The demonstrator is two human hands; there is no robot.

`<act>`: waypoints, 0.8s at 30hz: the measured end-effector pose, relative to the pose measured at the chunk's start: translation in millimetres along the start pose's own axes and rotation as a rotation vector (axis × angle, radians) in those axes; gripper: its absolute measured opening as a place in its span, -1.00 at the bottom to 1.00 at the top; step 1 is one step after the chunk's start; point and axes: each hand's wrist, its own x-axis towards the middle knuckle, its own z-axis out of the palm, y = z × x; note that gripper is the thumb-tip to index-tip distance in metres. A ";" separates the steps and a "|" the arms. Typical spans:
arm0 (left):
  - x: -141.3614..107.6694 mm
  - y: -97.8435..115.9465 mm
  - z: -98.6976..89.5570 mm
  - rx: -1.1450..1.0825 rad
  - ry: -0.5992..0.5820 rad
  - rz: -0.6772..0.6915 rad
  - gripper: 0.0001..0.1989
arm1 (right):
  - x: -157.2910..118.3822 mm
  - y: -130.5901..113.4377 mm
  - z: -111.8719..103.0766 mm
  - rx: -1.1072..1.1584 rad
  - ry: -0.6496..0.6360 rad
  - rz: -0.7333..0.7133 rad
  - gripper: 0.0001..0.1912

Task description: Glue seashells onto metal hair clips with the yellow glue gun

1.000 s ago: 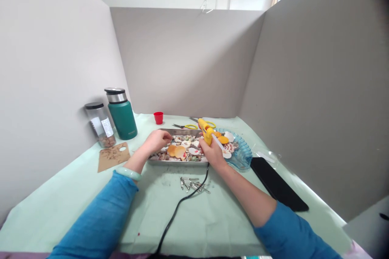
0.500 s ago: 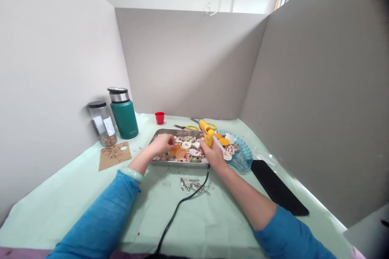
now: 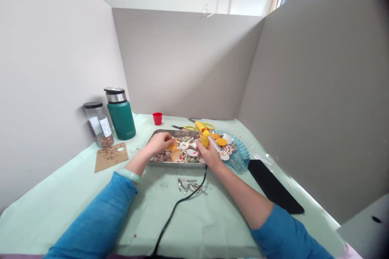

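My left hand reaches over the left part of a metal tray, its thumb and fingers pinched on a small orange shell. Just below the fingertips, a larger pale-orange shell lies in the tray among many small shells. My right hand is wrapped around a yellow glue gun over the tray's right side. A white glue stick juts from the back of the gun, and the black cord runs down toward the table's front edge.
Behind the right hand stands a blue scalloped dish with shells. Scissors and a red cup are behind the tray. A green bottle, a jar and a brown card stand left. Metal clips lie in front; a black slab lies right.
My left hand has lifted slightly with the small orange shell, uncovering more of the paler shell. My right hand keeps its hold on the glue gun. The whole view has shifted a little.
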 end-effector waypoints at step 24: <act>-15.4 30.8 9.5 -0.641 -0.042 -0.057 -0.61 | -2.6 -5.5 -4.9 -0.038 -0.121 -0.084 -0.70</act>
